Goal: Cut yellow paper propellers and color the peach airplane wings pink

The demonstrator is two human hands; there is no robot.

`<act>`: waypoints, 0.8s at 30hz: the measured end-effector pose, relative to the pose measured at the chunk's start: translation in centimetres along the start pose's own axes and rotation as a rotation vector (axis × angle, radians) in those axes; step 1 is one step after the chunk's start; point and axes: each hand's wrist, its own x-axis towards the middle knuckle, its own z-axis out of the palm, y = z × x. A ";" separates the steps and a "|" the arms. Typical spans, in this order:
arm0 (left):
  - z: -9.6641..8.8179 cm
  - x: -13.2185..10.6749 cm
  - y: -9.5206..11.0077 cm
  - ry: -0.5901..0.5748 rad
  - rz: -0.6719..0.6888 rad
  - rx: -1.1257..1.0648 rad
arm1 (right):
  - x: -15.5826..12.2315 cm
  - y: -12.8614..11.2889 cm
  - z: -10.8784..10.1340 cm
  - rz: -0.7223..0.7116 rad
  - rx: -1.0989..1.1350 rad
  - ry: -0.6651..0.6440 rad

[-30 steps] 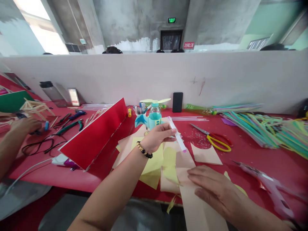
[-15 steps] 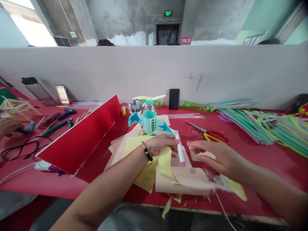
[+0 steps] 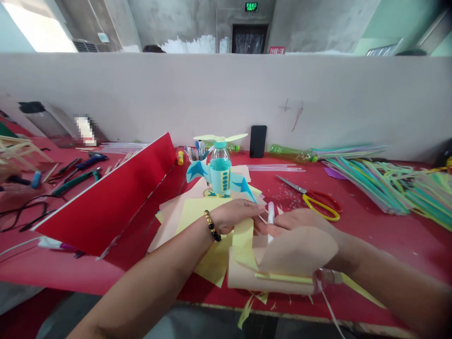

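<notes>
A white marker (image 3: 271, 213) stands nearly upright between my two hands. Fingers of my right hand (image 3: 305, 221) close around it from the right. My left hand (image 3: 238, 214), with a beaded bracelet at the wrist, bends its fingers together just left of the marker; what they pinch is hidden. Below the hands lies a bottle wrapped in pale peach paper (image 3: 243, 278), its clear neck pointing right. A yellow paper strip (image 3: 243, 238) curves up from the wrap toward my left hand. A rounded peach paper flap (image 3: 300, 249) stands in front of my right wrist.
A bottle model with blue wings and a propeller (image 3: 221, 172) stands behind paper sheets. Scissors (image 3: 321, 207) lie right, near bundled coloured straws (image 3: 374, 183). A red board (image 3: 116, 197) leans at left. A black phone (image 3: 258, 141) rests against the partition.
My right hand has moved left to the marker and closed on it. The marker has turned more upright. The peach flap has lifted, and the view has tilted slightly down.
</notes>
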 end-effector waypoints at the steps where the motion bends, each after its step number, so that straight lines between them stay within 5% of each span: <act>1: -0.3 -0.2 0.0 -0.016 0.001 0.000 | -0.3 0.1 -0.2 -0.094 -0.113 0.032; 5: -1.0 -1.2 0.6 -0.125 0.058 0.115 | -2.2 1.0 -0.6 -0.275 -0.182 0.244; 13: -0.2 -4.3 3.8 -0.434 0.240 0.752 | -4.8 3.6 -0.9 0.339 0.531 0.481; 18: 0.9 -6.1 4.1 -0.573 0.296 0.987 | -4.8 4.2 1.0 0.419 0.976 0.522; 24: 2.1 -7.5 3.1 -0.516 0.358 1.174 | -3.9 4.9 3.3 0.515 0.991 0.493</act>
